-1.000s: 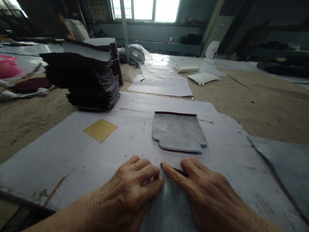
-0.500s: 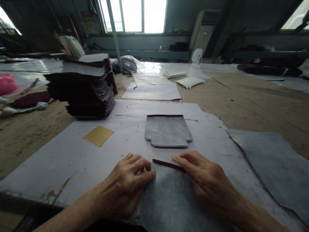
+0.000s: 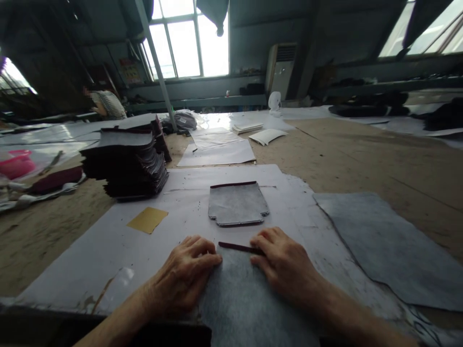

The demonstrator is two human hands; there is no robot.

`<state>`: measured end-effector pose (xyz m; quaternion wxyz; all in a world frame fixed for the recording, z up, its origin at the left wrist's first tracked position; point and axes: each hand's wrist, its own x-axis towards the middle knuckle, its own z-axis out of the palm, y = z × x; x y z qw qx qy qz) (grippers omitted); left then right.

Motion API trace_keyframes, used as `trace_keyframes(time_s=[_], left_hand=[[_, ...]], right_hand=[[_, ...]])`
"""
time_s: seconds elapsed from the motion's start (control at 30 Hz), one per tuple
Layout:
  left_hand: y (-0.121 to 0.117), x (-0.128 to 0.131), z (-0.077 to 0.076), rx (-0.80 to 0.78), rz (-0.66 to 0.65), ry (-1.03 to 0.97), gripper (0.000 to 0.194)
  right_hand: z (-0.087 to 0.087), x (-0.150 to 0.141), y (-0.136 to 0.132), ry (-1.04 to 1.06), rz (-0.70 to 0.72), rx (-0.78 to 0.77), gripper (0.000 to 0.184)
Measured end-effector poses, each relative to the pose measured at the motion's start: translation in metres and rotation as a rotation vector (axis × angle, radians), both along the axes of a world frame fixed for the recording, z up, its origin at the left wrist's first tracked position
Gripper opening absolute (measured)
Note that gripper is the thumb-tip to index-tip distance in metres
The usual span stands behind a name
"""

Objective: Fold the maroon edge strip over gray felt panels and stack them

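A grey-backed sheet of material (image 3: 242, 299) lies in front of me, with a narrow dark maroon fold (image 3: 238, 247) along its far edge. My left hand (image 3: 186, 272) is closed at the sheet's upper left corner, the thumb reaching over its edge and the fingers curled. At the right end of the fold, my right hand (image 3: 280, 260) pinches the edge between thumb and fingers. Just beyond both hands sits a smaller grey piece (image 3: 237, 205), its far edge dark and its near corners notched.
White paper (image 3: 173, 197) covers the work area. A tall stack of dark pieces (image 3: 126, 164) stands at left, near a yellow card (image 3: 148, 220). Another grey sheet (image 3: 383, 241) lies right. Farther back are white sheets (image 3: 217, 152), a pink basin (image 3: 16, 165) and a person (image 3: 108, 103).
My right hand has gone from stretched fingertips along the fold to a tighter pinch at its right end. My left hand stays at the corner. The view has tilted up and turned slightly right.
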<state>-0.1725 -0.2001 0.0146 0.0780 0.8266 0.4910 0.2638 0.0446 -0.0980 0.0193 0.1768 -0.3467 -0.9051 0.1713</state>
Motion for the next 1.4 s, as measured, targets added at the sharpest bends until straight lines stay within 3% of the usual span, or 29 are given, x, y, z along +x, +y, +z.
trace_keyframes(time_s=[0.1,0.2,0.3,0.37,0.6,0.7,0.87,0.97,1.07,1.2,1.4], left_hand=[[-0.001,-0.004,-0.002,0.044,0.073,-0.072,0.031],[0.005,-0.002,-0.002,0.176,0.114,-0.018,0.036],[0.014,0.008,0.0,0.311,0.03,0.065,0.034],[0.018,0.015,0.002,0.319,-0.022,0.099,0.027],[0.016,0.017,0.006,0.275,0.067,0.056,0.022],[0.016,0.014,0.012,0.172,0.099,-0.032,0.02],[0.027,0.003,0.022,-0.247,0.236,-0.155,0.034],[0.041,-0.008,0.032,-0.388,0.31,-0.276,0.029],[0.066,-0.02,0.048,-0.421,0.283,-0.335,0.031],[0.111,-0.034,0.057,-0.321,0.306,-0.223,0.031],[0.161,-0.036,0.03,-0.098,0.492,-0.111,0.02]], right_hand=[[0.005,-0.003,-0.008,-0.083,-0.022,-0.006,0.012],[0.009,-0.009,-0.016,-0.047,0.039,0.05,0.014],[0.012,-0.012,-0.022,0.0,0.133,0.146,0.014],[0.015,-0.009,-0.022,0.02,0.147,0.166,0.012],[0.033,0.03,-0.005,0.096,-0.004,-0.179,0.015],[0.034,0.038,0.002,0.112,-0.069,-0.274,0.014],[0.037,0.033,0.022,0.184,-0.18,-0.429,0.013],[0.046,0.028,0.044,0.259,-0.164,-0.558,0.013],[0.056,0.022,0.073,0.275,-0.067,-0.617,0.019],[0.053,0.002,0.113,0.235,0.0,-0.495,0.022],[0.028,-0.036,0.146,0.16,-0.17,-0.117,0.008]])
